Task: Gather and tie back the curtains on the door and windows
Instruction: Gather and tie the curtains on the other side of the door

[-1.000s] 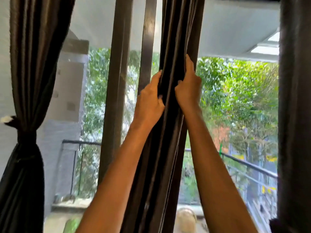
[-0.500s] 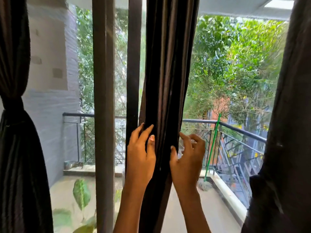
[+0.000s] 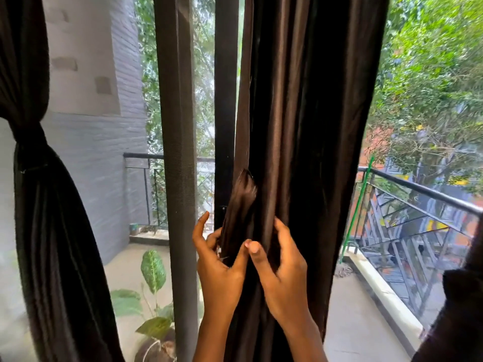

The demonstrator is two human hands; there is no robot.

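A dark brown curtain [image 3: 308, 105] hangs gathered in the middle of the glass doors. My left hand [image 3: 219, 267] grips a loose brown fabric strip [image 3: 240, 205] that stands up against the curtain's left edge. My right hand [image 3: 281, 270] pinches the curtain's folds just beside it, thumb touching the left thumb. On the far left a second curtain [image 3: 52, 231] is cinched by a tie [image 3: 28, 142] at mid height. A third dark curtain [image 3: 460, 309] shows at the right edge.
The door frame posts [image 3: 177, 152] stand left of the held curtain. Outside lie a balcony railing [image 3: 418, 189], a green-handled broom [image 3: 358, 212], a potted leafy plant [image 3: 154, 270] and a grey brick wall [image 3: 104, 152].
Both hands slid down the middle curtain from high up to waist height. My left hand has taken hold of the fabric strip, and the view has tilted downward.
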